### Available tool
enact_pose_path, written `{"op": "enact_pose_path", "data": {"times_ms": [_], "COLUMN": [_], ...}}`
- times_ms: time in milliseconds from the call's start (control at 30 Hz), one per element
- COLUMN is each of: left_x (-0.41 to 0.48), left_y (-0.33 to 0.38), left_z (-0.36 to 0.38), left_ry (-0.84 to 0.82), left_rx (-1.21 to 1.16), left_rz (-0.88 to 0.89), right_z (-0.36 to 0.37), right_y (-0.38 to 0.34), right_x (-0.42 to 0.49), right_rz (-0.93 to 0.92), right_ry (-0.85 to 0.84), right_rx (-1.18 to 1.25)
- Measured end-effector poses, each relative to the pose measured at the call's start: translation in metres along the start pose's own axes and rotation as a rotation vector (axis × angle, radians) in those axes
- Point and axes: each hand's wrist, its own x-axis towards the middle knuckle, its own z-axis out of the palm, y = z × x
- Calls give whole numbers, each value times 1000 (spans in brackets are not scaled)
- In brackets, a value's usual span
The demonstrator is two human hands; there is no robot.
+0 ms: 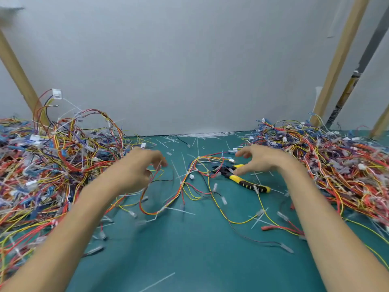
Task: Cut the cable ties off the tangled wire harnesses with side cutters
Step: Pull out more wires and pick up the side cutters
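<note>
Side cutters (246, 183) with yellow and black handles lie on the green mat (189, 253) right of centre, partly under wires. My right hand (263, 161) hovers just above their handles with fingers and thumb spread, holding nothing. A loose wire harness (190, 178) of red, yellow and orange wires with white cable ties sprawls across the middle. My left hand (136, 167) is over its left end with fingers curled down; red and yellow strands hang from those fingers, blurred.
Big tangled heaps of harnesses fill the left side (52, 157) and the right side (328, 163). Cut white ties (181, 210) litter the mat. A grey wall (189, 70) closes the back, with wooden posts at the left (14, 70) and the right (341, 60).
</note>
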Motion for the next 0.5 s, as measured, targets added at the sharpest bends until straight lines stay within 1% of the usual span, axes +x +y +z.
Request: {"op": "enact_pose_path", "data": {"times_ms": [33,67,167,267,300,333,400,433,500], "left_x": [0,-1,-4,-3,0,4,11,13,17], "left_y": [5,10,30,51,55,58,61,62,60], "left_z": [-6,-10,-14,-9,-3,3,18,25,37], "left_ry": [-113,-156,-193,-310,-282,-199,16,98,205], "left_rx": [-12,-14,-40,-305,-346,-328,-238,-234,-269], "left_rz": [38,73,174,272,272,259,210,190,159], "right_z": [3,7,16,19,19,19,18,18,19], "right_y": [0,-2,-3,-3,-4,-4,-5,-4,-5], "right_x": [1,2,9,14,14,15,14,14,12], "right_rz": [4,-3,7,75,100,123,149,146,141], "right_ry": [-25,-41,-87,-96,-76,-47,-1,6,6], "right_rx": [-35,-55,-127,-186,-196,-204,-189,-165,-153]}}
